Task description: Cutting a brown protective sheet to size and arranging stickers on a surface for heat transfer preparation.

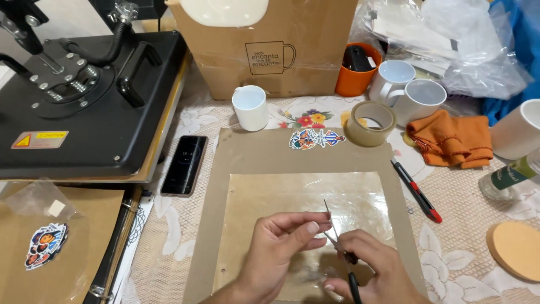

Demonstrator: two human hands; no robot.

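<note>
Bottom centre of frame: both hands over a brown cardboard sheet (225,169) with a glossy clear film panel (304,197) in its middle.

Right hand (368,267) closed around small scissors (337,239), black handles, thin blades pointing up toward frame centre. Left hand (278,247) pinching: thumb and fingertips closed together just beside the blades. Whatever it pinches is too small or clear to make out.

On the cardboard's top edge: colourful sticker cutout (316,138), and a roll of clear tape (370,123) to its right. Red-and-black utility knife (417,190) lies just off the sheet's right edge.

Upper left: black heat press (84,95). Smartphone (184,165) between press and cardboard. Lower left: another sticker (46,245) in a clear sleeve on brown paper.

Top: cardboard box (270,45), white mug (251,107) in front of it, two more white mugs (408,90) upper right, orange cup (358,68) beside them. Orange cloth (453,141) right of the tape. Round cork coaster (516,249) lower right. Counter (467,225) has a lace floral cover.
</note>
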